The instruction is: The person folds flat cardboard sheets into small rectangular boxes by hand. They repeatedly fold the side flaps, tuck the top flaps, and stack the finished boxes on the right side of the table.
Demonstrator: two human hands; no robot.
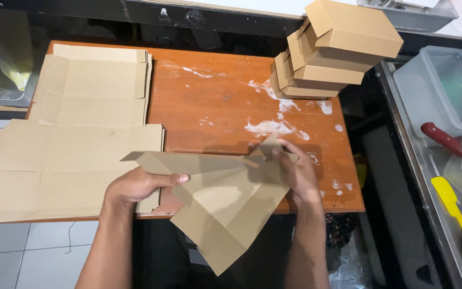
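Brown cardboard sheet point(225, 206) half-folded over near edge of counter point(215, 101) — left hand point(137, 187) pinching one flap, right hand point(298, 174) pressing a corner upright. Flat sheets point(70, 160) stacked left, finished boxes point(332, 48) piled far right — within reach.

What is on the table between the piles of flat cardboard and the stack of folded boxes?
Between the flat cardboard and the folded boxes, the head view shows only bare wooden table with white smears.

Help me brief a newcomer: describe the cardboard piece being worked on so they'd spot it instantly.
Start at the orange wooden table. At its near edge, both hands grip one brown cardboard sheet. Unlike the flat stacks on the left and the finished boxes at the far right, it is half-folded and lifted.
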